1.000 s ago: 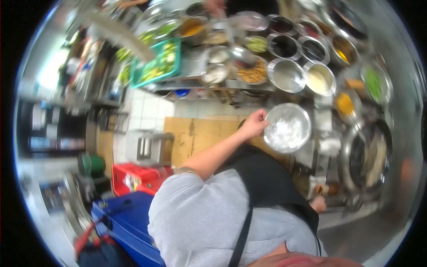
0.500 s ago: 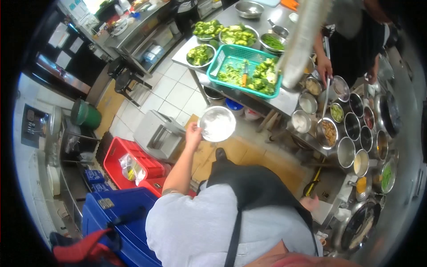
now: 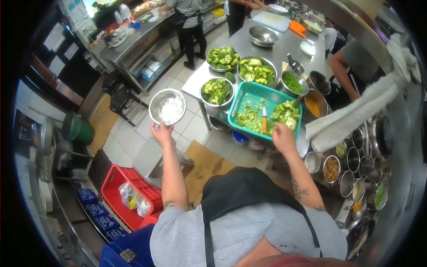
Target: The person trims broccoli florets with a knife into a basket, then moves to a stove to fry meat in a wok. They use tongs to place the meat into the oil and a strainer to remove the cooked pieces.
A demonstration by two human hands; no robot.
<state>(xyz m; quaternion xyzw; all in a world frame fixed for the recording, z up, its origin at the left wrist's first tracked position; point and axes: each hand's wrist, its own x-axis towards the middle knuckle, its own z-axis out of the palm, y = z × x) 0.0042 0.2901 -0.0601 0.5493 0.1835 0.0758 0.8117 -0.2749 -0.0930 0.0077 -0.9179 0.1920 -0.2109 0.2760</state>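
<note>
In my left hand (image 3: 163, 133) is a round metal bowl (image 3: 155, 109), gripped at its near rim and held out over the floor. White powder (image 3: 172, 108) lies inside it. My right hand (image 3: 283, 137) overlaps the front right rim of a green plastic basket (image 3: 235, 116), its fingers bent together; what they hold, if anything, I cannot tell. Inside the basket are broccoli pieces (image 3: 285, 111), small green trimmings (image 3: 249, 119) and an orange-handled knife (image 3: 264, 121). Behind it stand bowls of cut broccoli (image 3: 257, 71) and a bowl of chopped greens (image 3: 292, 82).
A steel table (image 3: 278, 55) carries a white board (image 3: 270, 20), carrots (image 3: 297, 28) and stacked bowls (image 3: 262, 35). At right, a white cloth (image 3: 356, 102) hangs before several metal pots (image 3: 347, 183). A grey step stool (image 3: 149, 162) and red crate (image 3: 120, 198) stand at left. Other people work nearby.
My left hand has carried the powder bowl leftward and farther out. My right hand has come up from low beside the apron to the basket's rim. The view has shifted.
</note>
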